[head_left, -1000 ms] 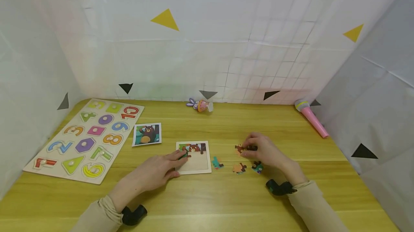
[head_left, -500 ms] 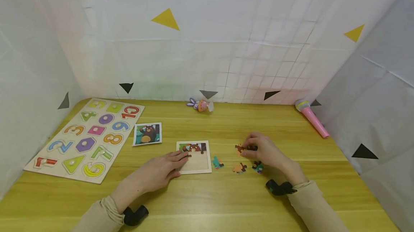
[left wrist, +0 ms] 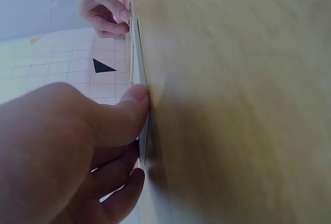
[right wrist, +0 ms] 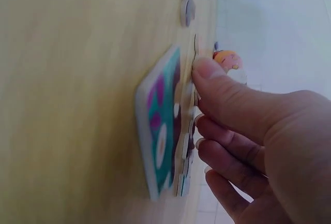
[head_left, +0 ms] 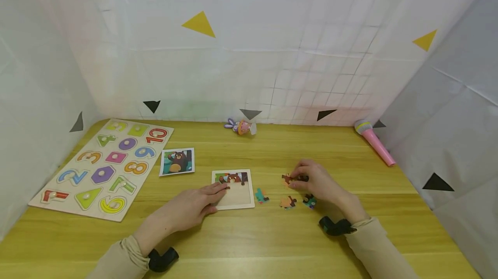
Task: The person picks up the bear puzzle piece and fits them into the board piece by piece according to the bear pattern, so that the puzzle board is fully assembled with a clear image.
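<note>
My left hand rests at the left side of a small wooden puzzle tray, fingers over its surface and thumb against the near edge. Along the tray's top sit joined pieces showing a bear's face; part of the picture is hidden under the fingers. To the right, my right hand pinches a brown and orange puzzle piece on the table between thumb and fingers. A dark piece is partly hidden by that hand. Nearer me lie a dark teal piece, an orange piece and a teal piece.
A bear picture card lies behind the tray, to its left. A number and shape board covers the table's left side. Toward the back wall are a rabbit-eared toy and, at far right, a pink toy microphone.
My left fingers have shifted slightly right over the tray and hide more of its left pieces. The right hand stays at the brown and orange piece, barely moving left.
</note>
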Motion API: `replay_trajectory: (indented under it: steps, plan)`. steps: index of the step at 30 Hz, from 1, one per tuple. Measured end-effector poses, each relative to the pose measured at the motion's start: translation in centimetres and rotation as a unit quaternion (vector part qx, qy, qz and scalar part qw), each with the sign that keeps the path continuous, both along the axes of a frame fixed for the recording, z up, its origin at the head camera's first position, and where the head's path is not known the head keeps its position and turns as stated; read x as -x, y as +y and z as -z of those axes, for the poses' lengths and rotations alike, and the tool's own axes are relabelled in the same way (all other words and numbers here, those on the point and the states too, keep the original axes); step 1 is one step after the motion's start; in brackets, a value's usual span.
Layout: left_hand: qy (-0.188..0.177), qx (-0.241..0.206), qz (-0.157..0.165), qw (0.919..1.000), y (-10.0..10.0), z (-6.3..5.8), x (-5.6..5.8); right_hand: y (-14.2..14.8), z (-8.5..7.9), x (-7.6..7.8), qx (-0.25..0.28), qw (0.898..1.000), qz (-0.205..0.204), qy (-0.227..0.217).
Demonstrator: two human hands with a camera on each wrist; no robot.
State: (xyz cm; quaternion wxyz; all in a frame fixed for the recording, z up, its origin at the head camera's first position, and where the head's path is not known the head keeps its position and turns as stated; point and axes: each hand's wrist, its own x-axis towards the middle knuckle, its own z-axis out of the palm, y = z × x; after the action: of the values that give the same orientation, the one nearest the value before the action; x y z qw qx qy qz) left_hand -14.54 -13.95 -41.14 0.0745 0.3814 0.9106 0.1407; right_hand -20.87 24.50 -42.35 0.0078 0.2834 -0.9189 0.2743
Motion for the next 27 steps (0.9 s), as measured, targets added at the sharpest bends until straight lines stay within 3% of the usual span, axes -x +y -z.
replay_trajectory:
  steps: [14, 27]
  plan:
    - [-0.002, 0.001, -0.007, 1.0000, -0.14, 0.36, 0.21, -0.26, 0.27, -0.07, 0.017, 0.999, -0.011, 0.025]
    - [0.018, -0.001, 0.015, 0.9997, -0.33, 0.42, 0.25, -0.41, 0.48, 0.01, 0.034, 0.998, -0.018, 0.048]
